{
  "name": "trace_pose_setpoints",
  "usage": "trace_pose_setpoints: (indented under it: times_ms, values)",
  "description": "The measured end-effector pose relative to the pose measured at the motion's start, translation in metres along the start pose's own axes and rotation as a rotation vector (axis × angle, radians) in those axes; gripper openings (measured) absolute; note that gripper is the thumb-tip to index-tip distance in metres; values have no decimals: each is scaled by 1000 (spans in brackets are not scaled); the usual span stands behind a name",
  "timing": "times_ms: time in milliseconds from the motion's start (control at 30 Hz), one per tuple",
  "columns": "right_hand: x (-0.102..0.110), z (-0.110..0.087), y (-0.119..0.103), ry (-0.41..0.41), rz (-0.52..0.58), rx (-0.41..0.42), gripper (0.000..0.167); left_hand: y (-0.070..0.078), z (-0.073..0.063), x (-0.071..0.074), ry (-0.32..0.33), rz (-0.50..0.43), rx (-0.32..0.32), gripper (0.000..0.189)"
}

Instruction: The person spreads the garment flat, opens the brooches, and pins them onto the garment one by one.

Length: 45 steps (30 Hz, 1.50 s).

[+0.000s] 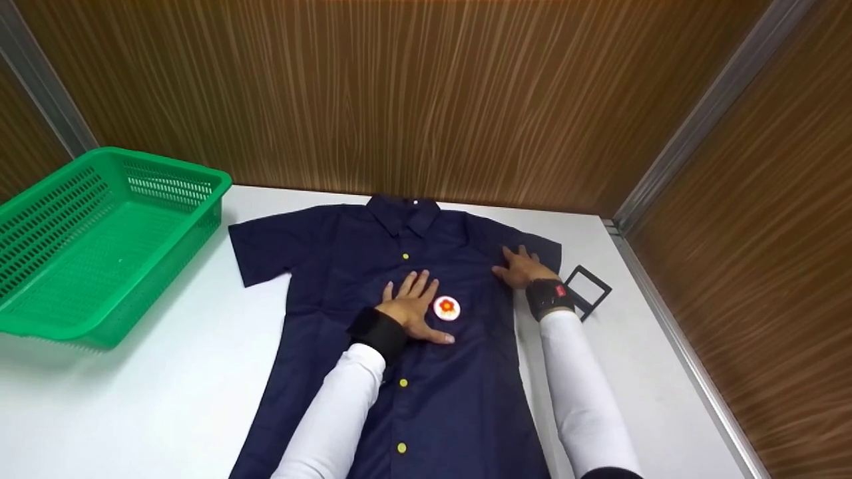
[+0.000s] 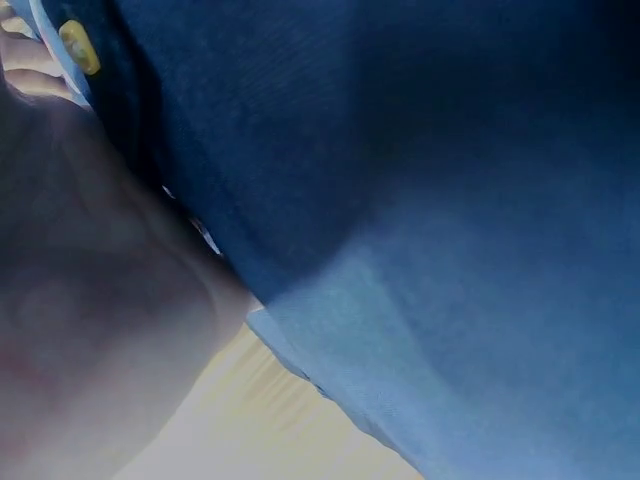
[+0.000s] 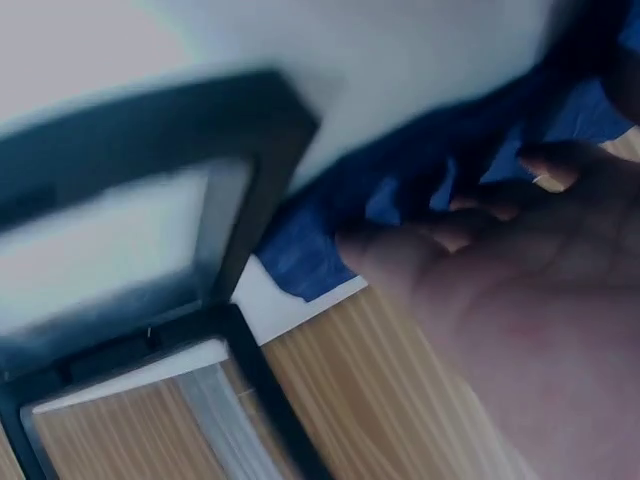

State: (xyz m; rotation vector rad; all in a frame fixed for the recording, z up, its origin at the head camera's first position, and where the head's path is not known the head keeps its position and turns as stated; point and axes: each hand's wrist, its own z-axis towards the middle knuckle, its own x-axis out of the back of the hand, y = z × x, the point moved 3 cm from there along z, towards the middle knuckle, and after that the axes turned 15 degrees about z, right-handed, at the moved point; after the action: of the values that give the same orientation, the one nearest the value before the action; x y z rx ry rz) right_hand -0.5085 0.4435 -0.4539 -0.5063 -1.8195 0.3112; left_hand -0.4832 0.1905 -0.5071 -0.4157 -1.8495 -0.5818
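Observation:
A dark navy short-sleeved shirt [image 1: 459, 412] lies spread face up, its collar towards the back wall and yellow buttons [image 1: 403, 382] down the front. My left hand [image 1: 413, 311] rests on the chest with fingers spread. Just right of it, between thumb and forefinger, sits a round white badge [image 1: 446, 308] with a red-orange flower. My right hand [image 1: 524, 269] touches the shirt near the right-hand sleeve, fingers apart and holding nothing. The right wrist view shows its fingers [image 3: 385, 255] over the blue cloth. Beside the right wrist is a black-framed, hinged case [image 1: 596, 278] with clear panes.
A green perforated basket [image 1: 170, 249] stands on the white table [image 1: 180, 392] at the left. Wood-patterned panels [image 1: 399, 100] rise behind the table and along the right, with a metal strip [image 1: 672, 339] at the right edge.

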Motion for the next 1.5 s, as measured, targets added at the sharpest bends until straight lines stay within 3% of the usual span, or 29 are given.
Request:
trace_pose_setpoints:
  times_ms: [133, 300, 367, 433, 533, 633, 700, 867, 1033, 1133, 1267, 1333, 1400, 1500]
  values:
    - [5, 1, -3, -4, 4, -5, 71, -1, -5, 10, -9, -4, -4, 124]
    - [3, 4, -2, 27, 25, 50, 72, -7, -30, 36, 49, -43, -86, 107]
    - [4, 6, -3, 74, 55, 97, 72, -20, -37, 50, 131, -50, -114, 94]
    - [3, 7, -8, 134, 85, 166, 70, -42, -39, 62, 223, -39, -102, 81]
    - [-2, 11, -23, 186, 112, 248, 66, -83, -39, 73, 302, 9, -2, 69]
    - [-14, 16, -40, 178, 107, 279, 64, -116, -40, 70, 262, 42, 125, 67]
    - [-23, 19, -49, 149, 89, 262, 64, -129, -41, 63, 186, 40, 192, 71]
    - [-37, 24, -57, 71, 10, 165, 66, -139, -33, 41, 55, -3, 292, 85]
    - [-34, 24, -54, 69, -2, 129, 66, -147, -14, 31, 26, 6, 311, 95]
    - [-32, 23, -53, 61, 8, 140, 68, -148, -13, 33, 11, 5, 308, 93]
    - [-32, 21, -52, 56, 22, 202, 68, -136, -33, 43, 70, 33, 280, 84]
    - [-31, 16, -49, 68, 26, 254, 67, -124, -45, 46, 172, 59, 235, 79]
    - [-29, 9, -45, 91, 23, 304, 64, -103, -59, 43, 307, 106, 148, 75]
    - [-25, -5, -37, 128, 7, 350, 59, -49, -91, 27, 488, 238, -48, 70]
